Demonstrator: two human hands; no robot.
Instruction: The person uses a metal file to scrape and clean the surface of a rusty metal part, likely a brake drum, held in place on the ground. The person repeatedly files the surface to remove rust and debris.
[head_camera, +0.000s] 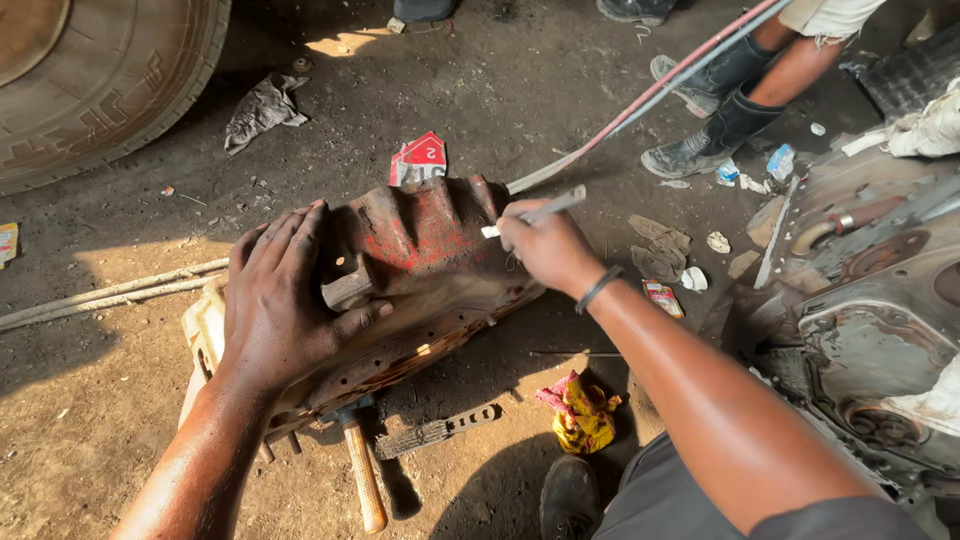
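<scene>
Casting (420, 270): rusty metal part with traces of red paint, lying on the dirt floor (480, 90) at centre, its long perforated edge toward the viewer.

Left hand (280, 300): spread flat, palm down, pressed on the casting's left end; thumb reaches along the front face.

Right hand (545, 245): fingers pressed together, pinching a thin white marker (535, 213) whose tip meets the casting's upper right edge. A dark band sits on the wrist.

Hammer (362, 470): wooden handle, head tucked under the casting's near edge, handle pointing toward the viewer.

Toothed strip (435, 432): flat, dark, just right of the hammer.

Yellow rag (580, 412): crumpled, with red patches, near the right forearm.

Shoe (568, 498): the person's own, dark, at bottom edge.

Rods (110, 292): two pale bars on the ground, running left from behind the casting.

Tyre (120, 70): large, upper left corner.

Grey rag (262, 108): just right of the tyre.

Red card (418, 158): folded, just beyond the casting.

Hoses (650, 100): red and grey pair, running from the casting's far right corner up to the top edge.

Boots (710, 110): another person's, upper right, crossing the hoses.

Engine block (860, 300): greasy grey, filling the right edge, with scraps of litter between it and the casting.
</scene>
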